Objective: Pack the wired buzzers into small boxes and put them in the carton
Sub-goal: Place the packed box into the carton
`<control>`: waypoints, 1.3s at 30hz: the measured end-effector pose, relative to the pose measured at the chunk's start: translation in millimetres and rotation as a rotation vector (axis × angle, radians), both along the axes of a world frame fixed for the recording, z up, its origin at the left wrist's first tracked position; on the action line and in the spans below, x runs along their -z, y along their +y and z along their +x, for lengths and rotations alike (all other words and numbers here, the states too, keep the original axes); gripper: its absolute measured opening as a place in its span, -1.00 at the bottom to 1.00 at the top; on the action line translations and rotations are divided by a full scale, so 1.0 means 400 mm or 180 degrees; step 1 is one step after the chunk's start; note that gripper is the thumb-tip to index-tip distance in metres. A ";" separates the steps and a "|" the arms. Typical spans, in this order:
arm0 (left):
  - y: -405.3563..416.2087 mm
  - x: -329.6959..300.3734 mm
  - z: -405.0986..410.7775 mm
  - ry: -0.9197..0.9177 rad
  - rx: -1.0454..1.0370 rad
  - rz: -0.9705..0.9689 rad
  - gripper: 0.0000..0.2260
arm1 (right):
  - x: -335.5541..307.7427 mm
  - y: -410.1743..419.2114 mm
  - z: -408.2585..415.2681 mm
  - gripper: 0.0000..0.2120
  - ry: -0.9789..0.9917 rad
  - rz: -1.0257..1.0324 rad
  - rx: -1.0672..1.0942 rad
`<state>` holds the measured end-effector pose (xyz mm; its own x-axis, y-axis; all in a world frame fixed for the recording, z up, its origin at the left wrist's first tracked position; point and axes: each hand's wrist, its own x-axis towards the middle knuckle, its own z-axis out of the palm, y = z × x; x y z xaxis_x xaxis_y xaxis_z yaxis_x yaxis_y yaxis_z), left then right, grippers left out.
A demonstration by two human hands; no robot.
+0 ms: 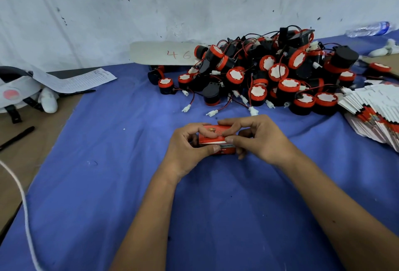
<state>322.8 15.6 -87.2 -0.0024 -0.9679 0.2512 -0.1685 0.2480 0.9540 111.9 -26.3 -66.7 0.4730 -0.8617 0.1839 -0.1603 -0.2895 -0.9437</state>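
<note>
A small red box [220, 140] with a white stripe sits between both hands over the blue cloth [108, 162]. My left hand [187, 147] grips its left end, thumb across the front. My right hand [259, 139] holds the right end, fingers curled over the top and thumb on the front edge. Whatever is inside the box is hidden. Behind, a heap of black-and-red wired buzzers [269, 76] with white connectors lies against the wall. A fanned stack of flat, unfolded boxes [375, 110] lies at the right.
A cardboard flap [162, 53] marked "46" leans at the wall behind the heap. At the left are a white helmet [15, 91], a printed sheet [79, 80], a black pen [17, 137] and a white cord [23, 206]. A plastic bottle [369, 29] lies at the far right.
</note>
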 end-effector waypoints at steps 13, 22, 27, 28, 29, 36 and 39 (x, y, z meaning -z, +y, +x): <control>-0.003 0.002 -0.014 0.0011 -0.0165 -0.0007 -0.77 | 0.033 0.014 -0.023 -0.75 0.0346 -0.0695 0.0087; -0.002 -0.001 -0.002 -0.0170 -0.0184 -0.0165 -0.78 | 0.040 0.007 0.010 -0.77 0.1050 -0.2254 0.0495; -0.006 0.001 0.000 -0.0258 -0.0350 -0.0174 -0.75 | 0.053 0.003 0.030 -0.70 0.1000 -0.1943 0.0425; -0.004 0.002 0.001 -0.0280 -0.0366 -0.0188 -0.74 | 0.052 0.005 0.031 -0.71 0.0974 -0.1884 0.0438; -0.003 0.002 0.003 -0.0337 -0.0387 -0.0211 -0.73 | 0.051 0.007 0.031 -0.71 0.0969 -0.1840 0.0447; 0.010 -0.007 0.008 -0.0310 -0.0515 -0.0053 -0.72 | 0.046 0.012 0.038 -0.77 0.1306 -0.2099 0.0490; 0.018 -0.021 0.000 -0.0255 -0.0514 0.0031 -0.81 | 0.006 0.012 0.038 -0.82 0.1473 -0.2161 0.0204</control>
<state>322.8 23.0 -78.6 0.1335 -0.9598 0.2469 -0.2808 0.2023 0.9382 127.0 -21.5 -69.0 0.5824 -0.6611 0.4731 -0.5258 -0.7502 -0.4010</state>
